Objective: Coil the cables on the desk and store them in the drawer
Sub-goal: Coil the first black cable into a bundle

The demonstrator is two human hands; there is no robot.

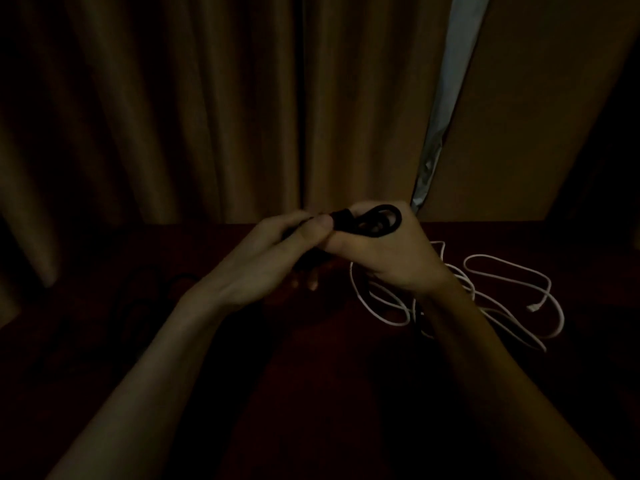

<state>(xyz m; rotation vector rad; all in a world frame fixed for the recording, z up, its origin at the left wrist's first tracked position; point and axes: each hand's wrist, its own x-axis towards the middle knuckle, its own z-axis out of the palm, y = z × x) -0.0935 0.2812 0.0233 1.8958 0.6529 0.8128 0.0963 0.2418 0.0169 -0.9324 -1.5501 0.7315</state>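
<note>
- Head view: the scene is very dim, so detail is limited.
- The worktop (311,375) is dark red and runs across the lower half of the frame. Its far edge meets a wall of tan curtains (173,116).
- A narrow pale strip (450,98) shows where the curtains part, right of centre.
- Both forearms reach in from the near edge, and the hands meet above the middle of the worktop's far edge.
- The black cable (375,221) is lifted off the worktop and held between the two hands. It is gathered into a small coil, with a loop standing up at the right and a tightly wrapped band at its left end.
- The left hand (273,251) pinches the cable at the wrapped band, thumb tip pressed against the fingers. Its lower fingers are curled beneath.
- The right hand (384,258) grips the looped part of the coil, fingers closed round it from behind, with the back of the hand facing the camera.
- The white cable (485,296) lies loose and uncoiled on the right half of the worktop, nearer the far edge, in several overlapping loops. Part of it passes under the right wrist.
- One white connector end (531,308) rests inside the outermost loop.
- Faint dark loops (145,292) lie on the left half of the worktop, too dim to identify.
</note>
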